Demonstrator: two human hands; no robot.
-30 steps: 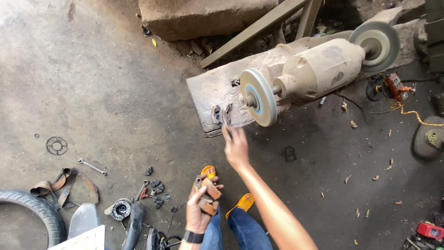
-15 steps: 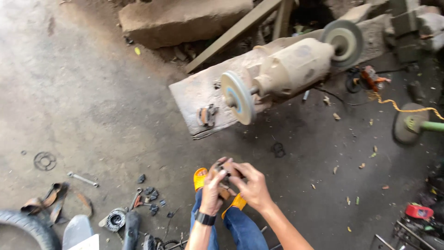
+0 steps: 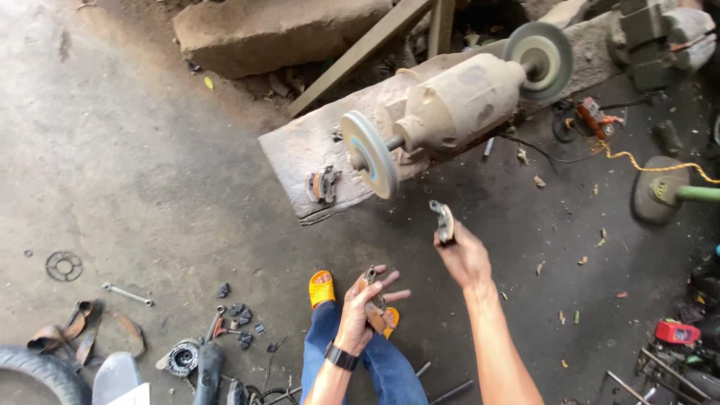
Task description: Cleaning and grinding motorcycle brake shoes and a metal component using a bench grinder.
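My right hand (image 3: 463, 255) is raised in front of me and grips a small curved metal shoe piece (image 3: 443, 219) by its lower end, just below the near grinding wheel (image 3: 369, 154). My left hand (image 3: 361, 307) sits lower, above my knees, closed around several similar rusty curved pieces (image 3: 373, 300). The double-ended bench grinder (image 3: 454, 101) lies on a worn concrete block (image 3: 300, 161), its far wheel (image 3: 540, 58) at the upper right. Another curved piece (image 3: 322, 185) rests on the block to the left of the near wheel.
Orange sandals (image 3: 321, 288) and blue trousers show below my hands. A wrench (image 3: 126, 294), small dark parts (image 3: 238, 322), a ring (image 3: 64, 265), straps and a tyre (image 3: 41, 371) lie on the floor at left. A stone slab (image 3: 277, 30), cables and tools sit at the back and right.
My right hand drew back from the block to my left hand, then lifted away to the right holding one curved piece. The view shifted left and down.
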